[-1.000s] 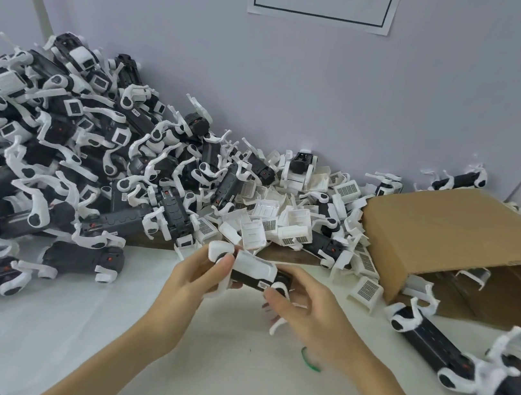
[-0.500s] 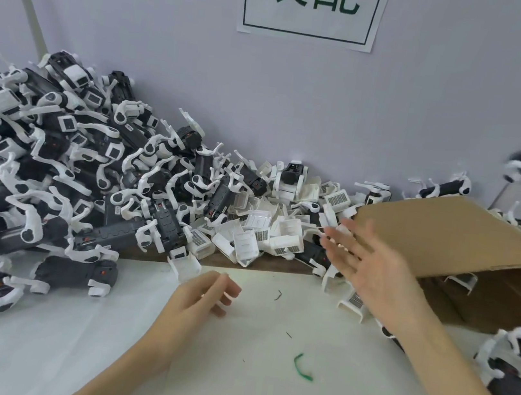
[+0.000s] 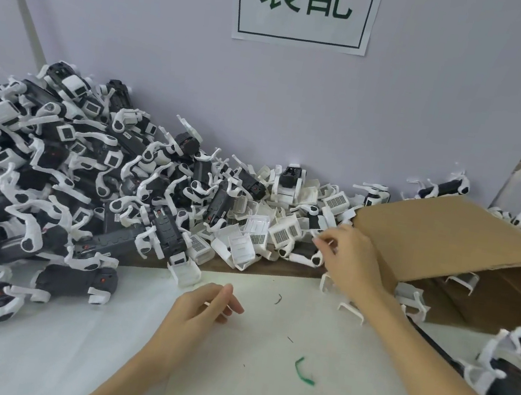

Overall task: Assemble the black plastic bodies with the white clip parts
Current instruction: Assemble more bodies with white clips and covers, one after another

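My right hand (image 3: pixel 350 256) reaches into the heap of loose white clip parts (image 3: pixel 257 230) by the wall. Its fingers are curled and a white clip part (image 3: pixel 323 240) shows pinched at the fingertips. My left hand (image 3: pixel 202 307) hovers over the white table (image 3: pixel 258 383) with loosely curled fingers and holds nothing. A big pile of black plastic bodies (image 3: pixel 51 186) with white clips on them fills the left side.
A cardboard box (image 3: pixel 449 239) lies on its side at the right, just behind my right wrist. More black-and-white assembled pieces (image 3: pixel 517 367) lie at the right edge. A green scrap (image 3: pixel 304 371) sits on the table. A paper sign (image 3: pixel 306 4) hangs on the wall.
The piece both hands held a second ago is gone from them. My right hand swung right, then came down onto the white clip heap and curled its fingers. The left hand stays empty.
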